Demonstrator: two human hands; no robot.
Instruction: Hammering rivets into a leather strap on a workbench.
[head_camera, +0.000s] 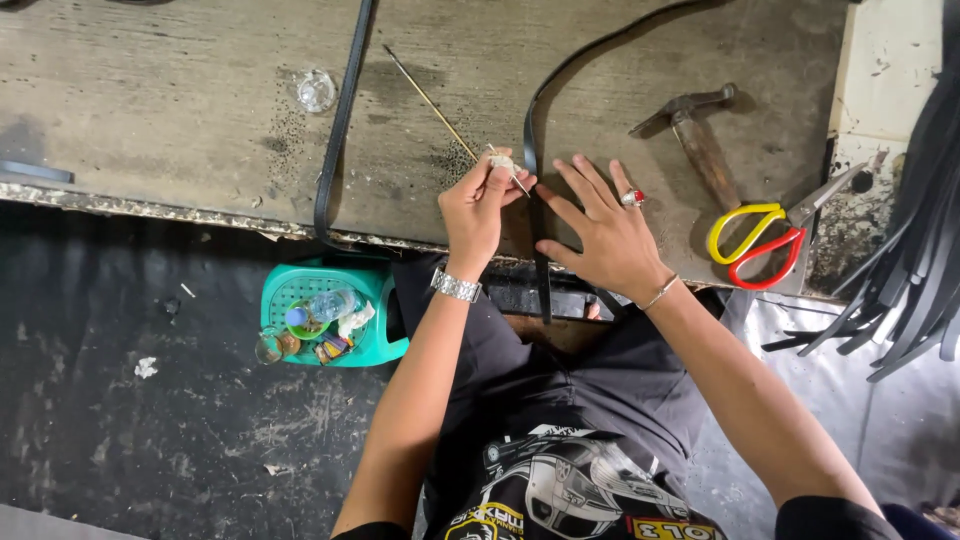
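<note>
Two hands work at the near edge of a scuffed worktop (200, 90). The left hand (478, 205) has its fingers (492, 172) pinched narrow around a small pale lump (503, 162), from which a thin stick (432, 103) runs up and away to the left across the boards. Just to the right of those fingers, a black strap (541, 215) lies over the worktop edge and curves away above them. The right hand (606, 232) lies flat with its fingers (588, 182) spread wide, holding nothing, its forefinger just beside the strap; a red-stoned ring (632, 198) sits on one finger. A second black strap (340, 120) runs well to the left of the left hand. Beyond the right fingers lies a hammer (697, 133), and further right a pair of scissors (770, 235) with yellow and red handles. Below the left hand, off the worktop, a teal basket (330, 310) holds a bottle and small odds and ends.
</note>
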